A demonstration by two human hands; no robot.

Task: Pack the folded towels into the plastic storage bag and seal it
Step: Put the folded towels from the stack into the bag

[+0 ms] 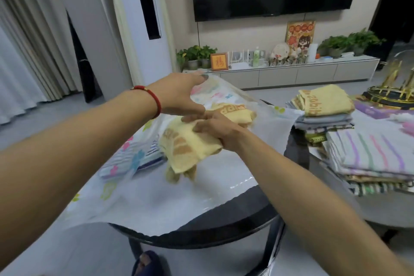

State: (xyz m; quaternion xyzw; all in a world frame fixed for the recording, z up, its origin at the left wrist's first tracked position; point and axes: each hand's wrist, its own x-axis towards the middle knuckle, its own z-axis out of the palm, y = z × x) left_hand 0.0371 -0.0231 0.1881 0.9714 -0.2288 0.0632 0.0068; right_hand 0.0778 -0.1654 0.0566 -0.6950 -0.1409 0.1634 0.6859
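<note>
Two hands: right [218, 132] grips fluffy yellow towel [190, 148], left [179, 94] pinches crinkly plastic bag [156, 197].

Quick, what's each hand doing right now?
Left hand: holds up the top flap of the plastic storage bag.
Right hand: grips a folded yellow towel.

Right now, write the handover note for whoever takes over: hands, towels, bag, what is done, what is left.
Left hand holds up the upper flap of the plastic storage bag, keeping its mouth open.
Right hand grips a folded yellow towel at the mouth, partly in.
Done: striped towels lie inside the bag.
Left: push the yellow towel in, pack the two stacks on the right, then seal the bag.
</note>
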